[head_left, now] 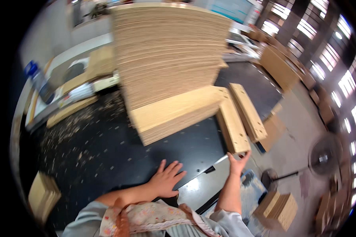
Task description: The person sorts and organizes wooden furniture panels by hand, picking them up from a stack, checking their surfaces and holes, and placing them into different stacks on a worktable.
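Observation:
My left hand (166,179) lies flat on the black tabletop (126,162) near its front edge, fingers spread, holding nothing. At the table's right side my right hand (238,162) has its thumb and fingers at the two sides of the near end of a stack of pale drilled wooden strips (232,122). A second stack of drilled strips (247,112) lies beside it on the right, a narrow gap between. Behind them rises a tall stack of thin wooden boards (170,59), with a shorter stack of wooden strips (176,108) along its front.
Wood chips litter the left of the table. A blue-capped bottle (39,81) stands far left. Wooden pieces (44,197) sit at the near left. Right of the table are a standing fan (324,158), more wooden pieces (277,210) and cardboard (279,67).

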A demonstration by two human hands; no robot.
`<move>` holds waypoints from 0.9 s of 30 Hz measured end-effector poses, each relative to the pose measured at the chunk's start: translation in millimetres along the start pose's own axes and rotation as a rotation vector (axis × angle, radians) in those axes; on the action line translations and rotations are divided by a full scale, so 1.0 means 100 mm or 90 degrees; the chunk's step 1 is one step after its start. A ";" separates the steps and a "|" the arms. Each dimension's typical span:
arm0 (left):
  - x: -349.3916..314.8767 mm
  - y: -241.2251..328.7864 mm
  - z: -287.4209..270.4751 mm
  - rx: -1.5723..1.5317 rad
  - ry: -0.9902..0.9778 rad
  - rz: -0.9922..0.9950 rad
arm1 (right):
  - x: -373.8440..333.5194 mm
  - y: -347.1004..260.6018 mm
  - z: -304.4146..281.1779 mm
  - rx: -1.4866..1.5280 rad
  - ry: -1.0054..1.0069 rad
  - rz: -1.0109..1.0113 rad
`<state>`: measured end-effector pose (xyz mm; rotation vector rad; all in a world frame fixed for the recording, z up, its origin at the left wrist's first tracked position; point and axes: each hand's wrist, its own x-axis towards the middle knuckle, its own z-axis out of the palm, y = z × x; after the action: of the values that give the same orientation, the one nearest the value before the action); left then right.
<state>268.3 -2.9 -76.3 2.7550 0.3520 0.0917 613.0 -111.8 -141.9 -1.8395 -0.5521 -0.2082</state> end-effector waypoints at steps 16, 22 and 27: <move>-1.63 -1.25 -0.51 -0.778 0.526 -0.349 | -1.09 -0.85 -0.37 0.197 -0.030 -0.010; -2.15 -2.74 -1.25 -0.547 1.129 -0.603 | -1.89 -2.60 0.96 0.267 -0.644 -0.193; -2.81 -3.62 -1.60 -0.126 0.890 -1.048 | -2.43 -3.43 2.54 0.241 -0.869 -0.136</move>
<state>-104.3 307.5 -62.5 0.9936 2.3836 1.3483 207.0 143.1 -35.4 -1.3221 -1.5746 1.0278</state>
